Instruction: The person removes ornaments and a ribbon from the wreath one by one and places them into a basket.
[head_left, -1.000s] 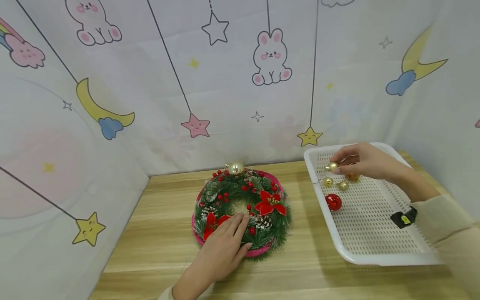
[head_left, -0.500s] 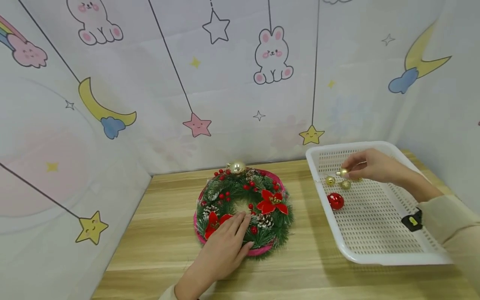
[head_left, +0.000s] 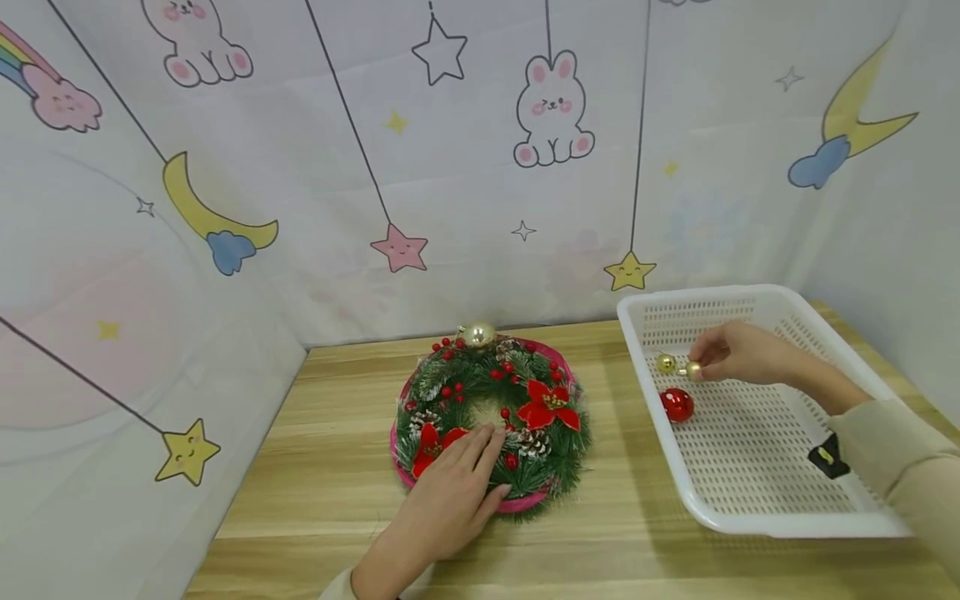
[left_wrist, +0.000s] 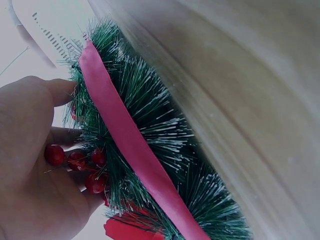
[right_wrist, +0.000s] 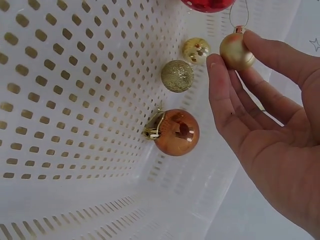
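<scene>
Head: left hand [head_left: 450, 493] laid flat on wreath [head_left: 564, 450], atop bench [head_left: 337, 433]; right hand [head_left: 742, 354] over white basket [head_left: 681, 477]. Left wrist: no clasp on wreath; could shift if pressed unevenly. Right wrist: right hand pinches gold ball [right_wrist: 236, 52]; smooth surface, shallow hold, might slip.

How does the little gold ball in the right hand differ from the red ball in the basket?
The gold ball is smaller than the red ball. The gold ball has a soft satin look, while the red ball is glossy. The gold ball is pinched by the right hand, whereas the red ball lies in the white basket, not held. Both are round.
</scene>
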